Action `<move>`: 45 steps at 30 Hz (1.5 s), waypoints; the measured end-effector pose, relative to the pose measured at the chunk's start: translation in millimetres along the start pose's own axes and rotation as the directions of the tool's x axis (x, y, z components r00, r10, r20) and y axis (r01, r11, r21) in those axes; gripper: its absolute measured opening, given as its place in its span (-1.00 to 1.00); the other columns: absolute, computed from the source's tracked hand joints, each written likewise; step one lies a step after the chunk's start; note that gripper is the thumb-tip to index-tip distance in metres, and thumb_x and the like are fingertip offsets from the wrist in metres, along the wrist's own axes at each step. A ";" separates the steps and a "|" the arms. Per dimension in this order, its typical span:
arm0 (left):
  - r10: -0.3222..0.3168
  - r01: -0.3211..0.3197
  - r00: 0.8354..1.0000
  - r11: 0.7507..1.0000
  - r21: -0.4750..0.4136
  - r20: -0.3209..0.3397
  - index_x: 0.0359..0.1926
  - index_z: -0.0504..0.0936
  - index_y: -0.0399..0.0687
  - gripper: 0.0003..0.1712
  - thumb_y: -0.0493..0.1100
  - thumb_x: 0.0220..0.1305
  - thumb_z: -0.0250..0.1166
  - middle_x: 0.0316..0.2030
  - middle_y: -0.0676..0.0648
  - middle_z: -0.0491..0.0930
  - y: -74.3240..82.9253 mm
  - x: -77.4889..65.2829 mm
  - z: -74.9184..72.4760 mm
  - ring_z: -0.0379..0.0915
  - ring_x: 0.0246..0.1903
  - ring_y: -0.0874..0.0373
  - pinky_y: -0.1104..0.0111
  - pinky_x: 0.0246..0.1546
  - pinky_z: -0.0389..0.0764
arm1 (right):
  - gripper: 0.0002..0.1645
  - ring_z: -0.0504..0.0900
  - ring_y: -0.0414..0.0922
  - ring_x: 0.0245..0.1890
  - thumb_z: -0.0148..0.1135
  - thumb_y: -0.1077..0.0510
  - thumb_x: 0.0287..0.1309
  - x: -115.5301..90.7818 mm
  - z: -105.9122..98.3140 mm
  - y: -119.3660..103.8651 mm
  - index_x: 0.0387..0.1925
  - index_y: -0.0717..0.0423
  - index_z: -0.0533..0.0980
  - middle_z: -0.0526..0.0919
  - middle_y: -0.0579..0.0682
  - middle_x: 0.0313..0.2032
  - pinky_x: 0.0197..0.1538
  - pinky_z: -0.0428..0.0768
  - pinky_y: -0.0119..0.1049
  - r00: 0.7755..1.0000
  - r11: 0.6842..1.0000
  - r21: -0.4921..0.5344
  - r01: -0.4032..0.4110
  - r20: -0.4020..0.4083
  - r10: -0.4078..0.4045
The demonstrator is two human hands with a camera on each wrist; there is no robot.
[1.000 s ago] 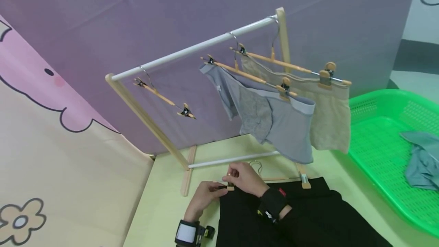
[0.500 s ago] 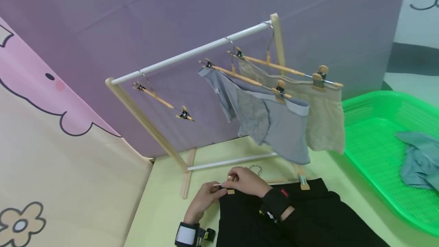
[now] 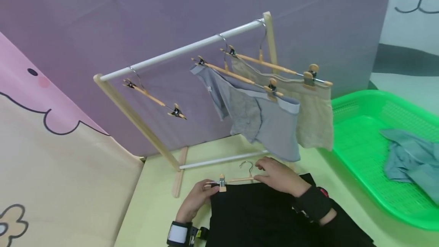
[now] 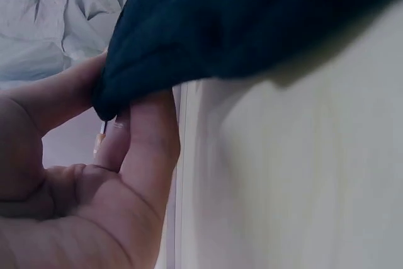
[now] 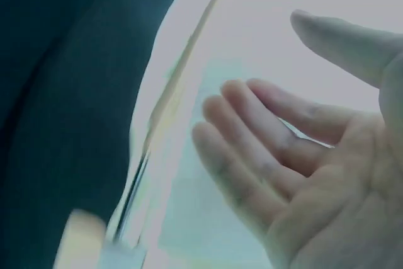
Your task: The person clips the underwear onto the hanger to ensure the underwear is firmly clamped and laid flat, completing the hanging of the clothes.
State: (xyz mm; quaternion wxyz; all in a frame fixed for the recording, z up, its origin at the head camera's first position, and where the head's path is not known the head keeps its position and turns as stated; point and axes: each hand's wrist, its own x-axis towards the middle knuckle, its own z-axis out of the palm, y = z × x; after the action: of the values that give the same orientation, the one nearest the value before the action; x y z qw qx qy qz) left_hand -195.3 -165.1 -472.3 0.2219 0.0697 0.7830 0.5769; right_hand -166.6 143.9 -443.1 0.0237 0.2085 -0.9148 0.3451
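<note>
Head view: the clip hanger (image 3: 240, 180) lies left to right on the table (image 3: 151, 209), along the black garment's (image 3: 253, 212) top edge, hook (image 3: 252, 167) pointing away towards the rack (image 3: 138, 123). Left hand (image 3: 195, 199) pinches the garment's corner by the clip (image 3: 222, 184); right hand (image 3: 282, 175) hovers near the hook, fingers gently curved, thumb spread apart.
</note>
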 end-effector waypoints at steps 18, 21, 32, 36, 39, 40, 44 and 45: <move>-0.051 0.054 0.998 0.994 0.098 -0.032 0.16 0.39 -0.48 -0.43 -0.12 0.35 0.29 -0.23 -0.16 0.71 2.1 -6.6 -3.7 0.64 -0.38 0.15 0.31 -0.30 0.64 | -0.84 0.47 -0.30 -0.46 0.43 0.19 0.11 -28.5 -15.4 55.6 -0.30 0.10 0.58 0.58 -0.12 -0.40 -0.35 0.50 -0.31 0.990 0.991 -0.022 0.135 -0.048 -0.136; -0.036 0.042 0.998 0.991 0.128 -0.044 0.13 0.43 -0.47 -0.48 -0.14 0.34 0.30 -0.30 -0.14 0.71 2.6 -6.9 -5.5 0.61 -0.46 0.17 0.32 -0.36 0.65 | -0.89 0.48 -0.34 -0.52 0.43 0.22 0.10 -27.3 -12.0 61.4 -0.39 0.01 0.61 0.58 -0.20 -0.48 -0.38 0.50 -0.35 0.987 0.987 -0.023 0.157 -0.039 -0.157; 0.051 0.029 0.941 0.973 0.228 -0.336 0.09 0.45 -0.43 -0.61 -0.18 0.41 0.21 -0.22 -0.34 0.68 25.7 -4.8 -40.3 0.67 -0.33 -0.06 0.21 -0.33 0.70 | -0.84 0.34 -0.43 -0.58 0.45 0.17 0.08 -25.9 -17.9 64.7 -0.55 -0.12 0.66 0.51 -0.29 -0.57 -0.46 0.38 -0.42 0.984 0.984 -0.026 0.177 -0.002 -0.177; 0.126 0.053 0.856 0.944 0.327 -0.502 0.18 0.37 -0.40 -0.53 -0.17 0.42 0.20 -0.10 -0.40 0.64 44.6 -0.7 -62.2 0.67 -0.27 -0.15 0.25 -0.34 0.69 | -0.93 0.34 -0.40 -0.57 0.41 0.12 0.15 -26.0 -23.0 63.5 -0.45 -0.04 0.69 0.49 -0.24 -0.51 -0.44 0.40 -0.40 0.994 0.984 0.161 0.072 0.066 -0.084; 0.186 0.112 0.774 0.901 0.419 -0.605 0.25 0.27 -0.38 -0.43 -0.11 0.40 0.20 0.00 -0.42 0.58 55.8 2.3 -74.5 0.63 -0.18 -0.23 0.13 -0.27 0.64 | -0.92 0.38 -0.37 -0.55 0.40 0.10 0.17 -26.5 -24.7 62.7 -0.34 0.01 0.70 0.56 -0.20 -0.43 -0.43 0.42 -0.38 0.994 0.970 0.243 0.020 0.098 -0.045; 0.201 0.131 0.749 0.889 0.439 -0.631 0.26 0.24 -0.38 -0.40 -0.10 0.40 0.20 0.03 -0.43 0.55 58.5 3.4 -77.4 0.61 -0.14 -0.27 0.06 -0.24 0.62 | -0.91 0.38 -0.37 -0.55 0.39 0.10 0.17 -26.4 -25.0 62.5 -0.32 0.02 0.70 0.58 -0.19 -0.41 -0.44 0.42 -0.38 0.993 0.967 0.253 0.014 0.106 -0.043; 0.246 0.199 0.647 0.859 0.471 -0.722 0.25 0.15 -0.43 -0.34 -0.10 0.36 0.22 0.07 -0.50 0.39 65.1 10.0 -83.8 0.46 -0.01 -0.43 -0.16 -0.15 0.51 | -0.91 0.37 -0.36 -0.59 0.36 0.11 0.21 -25.9 -26.3 61.2 -0.31 0.03 0.70 0.62 -0.18 -0.42 -0.45 0.41 -0.38 0.988 0.958 0.287 -0.020 0.152 -0.025; 0.253 0.210 0.623 0.857 0.470 -0.740 0.24 0.14 -0.45 -0.34 -0.11 0.35 0.22 0.06 -0.51 0.36 65.5 11.8 -85.1 0.43 0.00 -0.45 -0.19 -0.14 0.50 | -0.91 0.36 -0.35 -0.60 0.35 0.11 0.22 -25.6 -26.8 60.4 -0.31 0.03 0.70 0.62 -0.17 -0.44 -0.45 0.40 -0.38 0.986 0.955 0.294 -0.026 0.165 -0.023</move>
State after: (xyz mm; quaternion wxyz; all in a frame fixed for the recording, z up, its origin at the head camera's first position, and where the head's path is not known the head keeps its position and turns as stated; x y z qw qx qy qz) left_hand -251.9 -213.8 -394.2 -0.1748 -0.1214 0.9230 0.3206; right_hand -170.0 211.2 -465.0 -0.0845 0.2371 -0.8519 0.4592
